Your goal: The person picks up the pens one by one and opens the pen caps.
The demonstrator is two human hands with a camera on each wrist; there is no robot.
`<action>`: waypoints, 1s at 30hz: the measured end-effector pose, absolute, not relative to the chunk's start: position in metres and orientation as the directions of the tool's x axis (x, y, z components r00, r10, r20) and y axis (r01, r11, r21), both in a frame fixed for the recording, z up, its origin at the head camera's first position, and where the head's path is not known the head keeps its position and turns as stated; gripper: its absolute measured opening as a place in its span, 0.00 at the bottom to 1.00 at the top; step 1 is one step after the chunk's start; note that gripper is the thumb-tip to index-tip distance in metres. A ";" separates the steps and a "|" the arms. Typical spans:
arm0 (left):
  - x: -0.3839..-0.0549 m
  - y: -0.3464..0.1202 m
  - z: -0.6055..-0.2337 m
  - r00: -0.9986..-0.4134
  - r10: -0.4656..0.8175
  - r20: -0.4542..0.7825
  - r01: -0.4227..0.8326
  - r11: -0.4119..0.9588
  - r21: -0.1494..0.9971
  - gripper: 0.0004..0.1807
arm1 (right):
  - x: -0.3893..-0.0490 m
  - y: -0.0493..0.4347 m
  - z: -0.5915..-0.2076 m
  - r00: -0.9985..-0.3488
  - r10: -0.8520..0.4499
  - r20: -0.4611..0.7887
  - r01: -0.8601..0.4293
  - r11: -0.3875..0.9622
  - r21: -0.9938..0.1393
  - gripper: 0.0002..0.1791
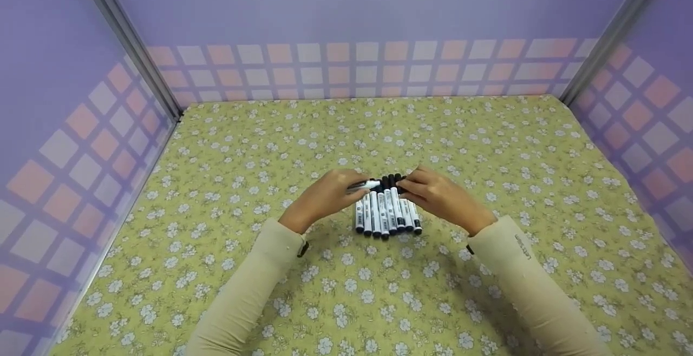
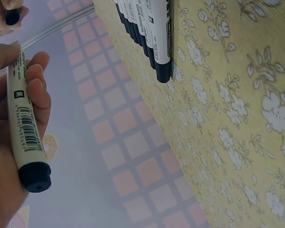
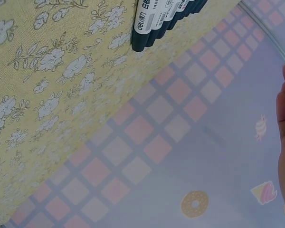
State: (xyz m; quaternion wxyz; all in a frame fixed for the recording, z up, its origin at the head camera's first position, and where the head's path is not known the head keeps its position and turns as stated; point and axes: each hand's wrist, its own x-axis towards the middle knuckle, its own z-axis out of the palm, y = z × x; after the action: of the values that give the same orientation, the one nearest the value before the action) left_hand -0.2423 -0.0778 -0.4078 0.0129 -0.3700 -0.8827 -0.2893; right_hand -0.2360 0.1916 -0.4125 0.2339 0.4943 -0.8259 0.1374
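My left hand (image 1: 333, 191) grips a white marker (image 2: 23, 114) with a barcode on its barrel and a black end. The marker's other end is partly covered by the thumb in the left wrist view. My right hand (image 1: 436, 191) is just to the right, its fingertips pinching a small black marker cap (image 2: 12, 17). Below and between both hands, several white markers (image 1: 376, 215) with black caps lie side by side in a row on the cloth. Only part of the right hand shows at the edge of the right wrist view.
A yellow-green floral cloth (image 1: 243, 145) covers the table. Purple panels with pink and white squares (image 1: 308, 69) stand at the back and on both sides, joined by grey metal posts (image 1: 130, 37) at the corners.
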 end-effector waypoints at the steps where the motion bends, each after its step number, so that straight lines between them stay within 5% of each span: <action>1: -0.242 -0.079 -0.408 -0.742 0.630 0.230 0.642 0.568 0.514 0.17 | -0.236 0.192 -0.413 -0.401 -0.750 0.527 -0.881 0.473 0.002 0.12; 15: -0.256 -0.108 -0.411 -0.932 0.346 0.111 0.316 0.622 0.716 0.13 | -0.237 0.196 -0.413 -0.373 -0.739 0.561 -0.894 0.449 -0.003 0.13; 30: -0.270 -0.156 -0.415 -0.985 0.169 0.024 0.135 0.684 0.717 0.18 | -0.239 0.196 -0.412 -0.356 -0.746 0.562 -0.897 0.441 0.017 0.13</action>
State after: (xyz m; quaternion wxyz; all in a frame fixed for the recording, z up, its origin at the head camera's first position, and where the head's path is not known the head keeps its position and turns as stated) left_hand -0.2696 -0.1564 -0.4150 -0.0219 -0.0829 -0.9174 -0.3886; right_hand -0.2387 0.1964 -0.4121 0.2541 0.5074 -0.8098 0.1486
